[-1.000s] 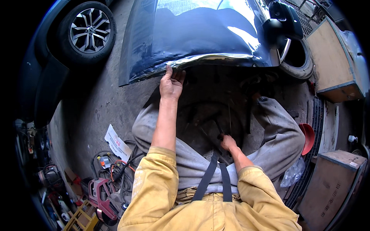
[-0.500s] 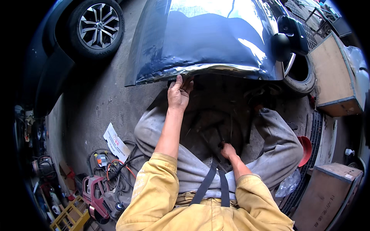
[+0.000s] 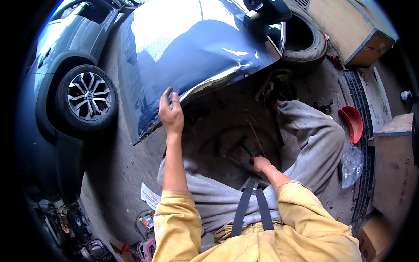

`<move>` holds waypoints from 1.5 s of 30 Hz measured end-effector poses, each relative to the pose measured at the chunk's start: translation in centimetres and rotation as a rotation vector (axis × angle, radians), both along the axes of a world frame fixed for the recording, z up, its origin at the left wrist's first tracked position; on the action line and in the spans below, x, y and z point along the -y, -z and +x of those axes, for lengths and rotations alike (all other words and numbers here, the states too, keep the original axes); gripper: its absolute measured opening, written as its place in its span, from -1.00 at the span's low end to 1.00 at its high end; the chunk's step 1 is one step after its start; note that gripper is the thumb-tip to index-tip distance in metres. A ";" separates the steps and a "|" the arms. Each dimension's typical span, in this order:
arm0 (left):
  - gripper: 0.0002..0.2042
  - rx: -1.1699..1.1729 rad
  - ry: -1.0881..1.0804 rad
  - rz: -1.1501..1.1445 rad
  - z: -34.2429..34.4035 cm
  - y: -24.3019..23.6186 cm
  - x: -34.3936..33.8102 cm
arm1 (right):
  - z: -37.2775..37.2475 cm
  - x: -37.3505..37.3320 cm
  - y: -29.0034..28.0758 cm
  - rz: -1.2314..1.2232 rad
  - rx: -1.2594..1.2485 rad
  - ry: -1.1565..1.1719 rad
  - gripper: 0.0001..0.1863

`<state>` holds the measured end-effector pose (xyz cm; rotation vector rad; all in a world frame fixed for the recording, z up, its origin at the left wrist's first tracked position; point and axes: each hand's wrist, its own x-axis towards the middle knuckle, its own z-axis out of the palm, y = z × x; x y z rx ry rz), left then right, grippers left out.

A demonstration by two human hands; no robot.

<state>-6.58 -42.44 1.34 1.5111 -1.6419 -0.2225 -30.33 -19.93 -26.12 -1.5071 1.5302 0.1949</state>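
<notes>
Fingers (image 3: 165, 100) loosely parted, the left hand (image 3: 172, 117) is at the creased edge of a blue car door (image 3: 187, 65); contact I can't make out. The right hand (image 3: 261, 164) grips a dark hammer (image 3: 248, 151). The door sits between a car wheel (image 3: 89, 97) and a tyre (image 3: 305, 56).

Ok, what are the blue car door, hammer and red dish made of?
Blue car door: probably sheet metal, glossy paint; bright reflections, creased edge. Hammer: likely metal head, dark and dull, but too shadowed to be sure. Red dish: likely plastic; smooth, satiny, thin-rimmed.
</notes>
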 end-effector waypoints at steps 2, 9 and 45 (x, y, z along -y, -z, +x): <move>-0.54 0.478 -0.003 -0.028 -1.4 1.5 2.1 | 0.3 0.3 0.0 0.033 0.011 -0.019 -0.56; -0.42 0.792 -0.015 -0.039 -5.6 4.1 3.0 | -0.2 0.7 -0.1 0.093 0.036 -0.003 -0.61; -0.62 -1.594 0.183 0.473 -0.6 6.8 -1.3 | 0.0 1.0 0.4 0.096 0.012 -0.039 -0.58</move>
